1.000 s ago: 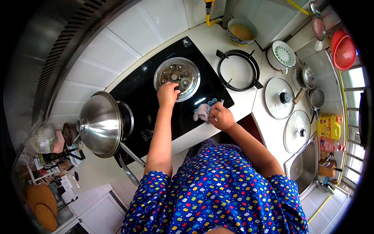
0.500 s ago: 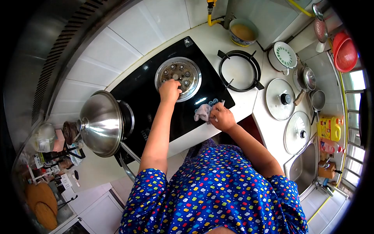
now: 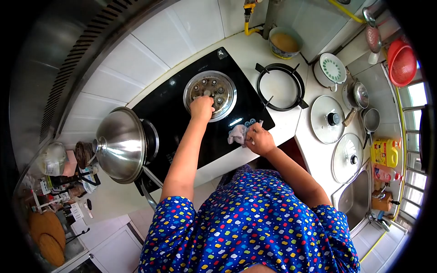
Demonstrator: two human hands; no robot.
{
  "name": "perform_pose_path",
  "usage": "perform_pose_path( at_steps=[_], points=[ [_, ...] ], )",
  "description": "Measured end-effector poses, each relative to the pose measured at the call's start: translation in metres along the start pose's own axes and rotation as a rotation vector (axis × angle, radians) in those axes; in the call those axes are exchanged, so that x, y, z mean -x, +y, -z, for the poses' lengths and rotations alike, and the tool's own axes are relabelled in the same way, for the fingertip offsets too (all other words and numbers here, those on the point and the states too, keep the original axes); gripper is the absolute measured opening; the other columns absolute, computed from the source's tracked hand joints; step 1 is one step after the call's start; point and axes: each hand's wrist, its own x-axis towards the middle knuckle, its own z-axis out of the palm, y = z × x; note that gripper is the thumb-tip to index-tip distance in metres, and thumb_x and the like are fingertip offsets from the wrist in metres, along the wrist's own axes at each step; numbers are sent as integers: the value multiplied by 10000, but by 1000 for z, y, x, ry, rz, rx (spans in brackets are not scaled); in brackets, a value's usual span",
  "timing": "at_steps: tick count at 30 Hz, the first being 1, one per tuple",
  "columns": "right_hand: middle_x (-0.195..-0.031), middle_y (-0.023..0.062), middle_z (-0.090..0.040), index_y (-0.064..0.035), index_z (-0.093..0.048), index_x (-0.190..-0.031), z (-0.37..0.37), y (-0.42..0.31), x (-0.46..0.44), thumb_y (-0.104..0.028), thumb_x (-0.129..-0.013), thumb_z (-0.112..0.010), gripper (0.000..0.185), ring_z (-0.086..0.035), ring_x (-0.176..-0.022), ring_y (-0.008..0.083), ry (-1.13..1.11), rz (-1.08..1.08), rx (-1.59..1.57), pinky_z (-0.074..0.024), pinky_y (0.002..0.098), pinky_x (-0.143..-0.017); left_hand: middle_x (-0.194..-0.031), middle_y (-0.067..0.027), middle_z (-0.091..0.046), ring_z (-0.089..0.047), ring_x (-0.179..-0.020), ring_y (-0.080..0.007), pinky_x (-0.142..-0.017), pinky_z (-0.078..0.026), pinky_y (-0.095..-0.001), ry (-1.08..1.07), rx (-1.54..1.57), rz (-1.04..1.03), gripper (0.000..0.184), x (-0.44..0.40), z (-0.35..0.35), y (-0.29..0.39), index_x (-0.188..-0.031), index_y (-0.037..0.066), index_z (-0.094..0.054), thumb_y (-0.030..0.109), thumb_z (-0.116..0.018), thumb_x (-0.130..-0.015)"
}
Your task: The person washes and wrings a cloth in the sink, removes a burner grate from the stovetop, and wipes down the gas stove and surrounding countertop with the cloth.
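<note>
My left hand (image 3: 202, 108) is over the round metal burner (image 3: 230, 102) of the black glass gas stove (image 3: 175, 98). Its fingers are curled together at the burner's near left side; whatever they may hold is hidden beneath them. At the stove's front right edge, my right hand (image 3: 260, 139) is closed on a crumpled pale cloth (image 3: 237, 133). The cloth lies beside the control knobs (image 3: 250, 123).
A wok with a domed steel lid (image 3: 119, 145) sits on the left burner, its handle toward me. On the right counter are a black pot stand (image 3: 302, 88), a bowl of liquid (image 3: 285, 42), two glass lids (image 3: 327, 119) and several pots. The sink (image 3: 354, 195) is farther right.
The whole view has shifted slightly downward. Both hands stay at nearly the same places, the left at the burner and the right on the cloth.
</note>
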Motion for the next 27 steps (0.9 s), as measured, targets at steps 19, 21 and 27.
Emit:
perform_pose_path(
  at_steps=[19, 21, 27],
  points=[
    [-959, 76, -553, -92, -652, -730, -7, -1, -1, -144, -677, -735, 112, -644, -779, 302, 20, -43, 8, -546, 410, -690, -836, -108, -690, -672, -824, -326, -718, -519, -442, 9, -20, -101, 169, -7, -4, -5, -812, 91, -721, 194, -766, -686],
    [-960, 75, -553, -93, -650, -731, -7, -2, 0, -147, -675, -736, 116, -645, -784, 302, 26, -37, 8, -546, 410, -693, -846, -108, -692, -673, -822, -321, -721, -521, -439, -13, -12, -41, 166, -6, 1, 1, -812, 89, -720, 194, -763, -690],
    [-970, 72, -556, -94, -652, -736, -7, -5, 1, -147, -679, -732, 111, -643, -826, 299, 17, -76, 17, -546, 411, -720, -874, -108, -696, -671, -842, -312, -743, -524, -426, 26, -1, 42, 191, 0, -5, 2, -865, 103, -739, 208, -760, -708]
  ],
)
